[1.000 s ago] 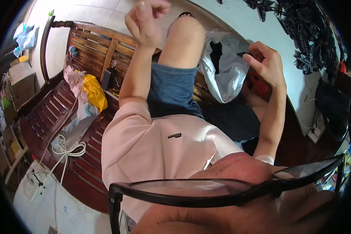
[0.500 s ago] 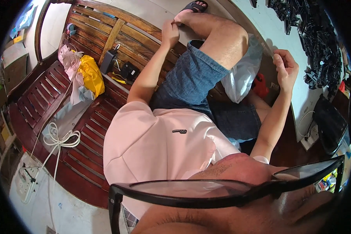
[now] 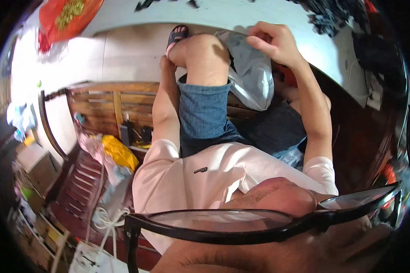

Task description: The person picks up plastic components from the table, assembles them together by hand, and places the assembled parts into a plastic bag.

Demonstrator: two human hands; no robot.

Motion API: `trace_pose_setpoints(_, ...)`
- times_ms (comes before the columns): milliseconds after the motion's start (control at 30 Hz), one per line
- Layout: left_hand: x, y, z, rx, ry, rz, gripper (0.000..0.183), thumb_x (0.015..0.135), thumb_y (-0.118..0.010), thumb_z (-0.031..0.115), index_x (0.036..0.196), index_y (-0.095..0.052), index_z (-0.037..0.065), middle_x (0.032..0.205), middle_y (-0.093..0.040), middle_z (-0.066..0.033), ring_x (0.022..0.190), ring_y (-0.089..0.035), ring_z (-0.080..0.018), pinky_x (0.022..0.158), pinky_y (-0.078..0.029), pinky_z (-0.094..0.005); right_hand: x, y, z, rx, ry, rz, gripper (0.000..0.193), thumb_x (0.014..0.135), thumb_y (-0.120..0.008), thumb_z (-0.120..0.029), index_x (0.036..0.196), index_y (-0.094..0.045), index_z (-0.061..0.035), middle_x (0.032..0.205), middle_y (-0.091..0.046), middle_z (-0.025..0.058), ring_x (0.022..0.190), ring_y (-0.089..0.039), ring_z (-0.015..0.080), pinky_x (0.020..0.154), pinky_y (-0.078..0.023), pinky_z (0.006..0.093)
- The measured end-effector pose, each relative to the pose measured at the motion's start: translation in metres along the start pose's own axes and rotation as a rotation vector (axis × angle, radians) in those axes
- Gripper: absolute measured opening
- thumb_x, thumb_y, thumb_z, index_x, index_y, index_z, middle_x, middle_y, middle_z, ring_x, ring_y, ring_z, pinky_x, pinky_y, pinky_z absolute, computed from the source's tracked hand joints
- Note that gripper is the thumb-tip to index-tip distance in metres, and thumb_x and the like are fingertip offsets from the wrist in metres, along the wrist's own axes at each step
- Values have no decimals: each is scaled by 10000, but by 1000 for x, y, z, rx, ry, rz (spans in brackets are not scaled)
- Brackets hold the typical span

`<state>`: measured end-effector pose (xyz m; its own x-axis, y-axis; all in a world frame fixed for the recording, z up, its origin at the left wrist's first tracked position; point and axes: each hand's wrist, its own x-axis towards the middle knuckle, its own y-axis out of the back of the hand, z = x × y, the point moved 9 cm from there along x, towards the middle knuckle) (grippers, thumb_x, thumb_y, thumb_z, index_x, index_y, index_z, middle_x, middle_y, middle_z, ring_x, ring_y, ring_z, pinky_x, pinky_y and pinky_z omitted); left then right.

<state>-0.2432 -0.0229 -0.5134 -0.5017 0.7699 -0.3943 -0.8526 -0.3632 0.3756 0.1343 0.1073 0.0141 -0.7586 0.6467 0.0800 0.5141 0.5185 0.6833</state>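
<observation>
My right hand (image 3: 278, 44) is over the near edge of the white table (image 3: 196, 17), with its fingers curled toward the thumb. What they hold, if anything, is too small to make out. Just below that hand hangs a translucent plastic bag (image 3: 253, 75), beside my bent knee. My left hand (image 3: 167, 63) is down by my lower leg, close above the sandal (image 3: 178, 32). Its fingers are mostly hidden by the leg. A pile of black plastic parts (image 3: 335, 18) lies on the table to the right, and a few loose black pieces (image 3: 146, 4) lie at the top.
A red bag (image 3: 45, 20) with small gold-coloured pieces stands at the far left. The wooden bench (image 3: 77, 193) carries a yellow cloth bag (image 3: 119, 152), a black adapter (image 3: 126, 132) and a bundled white cord (image 3: 108, 220). Boxes (image 3: 35, 161) stand at the left.
The view has swung toward the table, bringing the red bag into sight. My right hand has moved up over the table edge, its fingers curled. My left hand stays by my lower leg.
</observation>
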Motion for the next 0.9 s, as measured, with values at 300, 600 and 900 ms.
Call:
trace_pose_setpoints(300,-112,-56,144,417,142,-360,514,947,-631,432,1367,-621,137,1345,-652,-109,1213,-636,-266,1014,-521,-418,-9,13,10,-87,90,39,470,876,-688,-546,884,-735,-79,730,-714,99,681,-698,290,633,-528,407)
trace_pose_setpoints(600,-152,-76,237,736,417,-524,464,998,-567,363,1409,-576,150,1432,-585,-100,1262,-587,-242,1058,-490,-406,-10,11,7,-72,108,39,456,884,-702,-521,904,-727,-66,708,-686,93,648,-679,251,614,-519,365)
trace_pose_setpoints(900,-209,-73,312,995,760,-678,425,1049,-502,295,1451,-531,163,1518,-517,-90,1312,-538,-219,1101,-458,-394,-7,11,8,-99,102,37,479,884,-691,-542,906,-728,-65,706,-690,89,642,-680,246,613,-521,361)
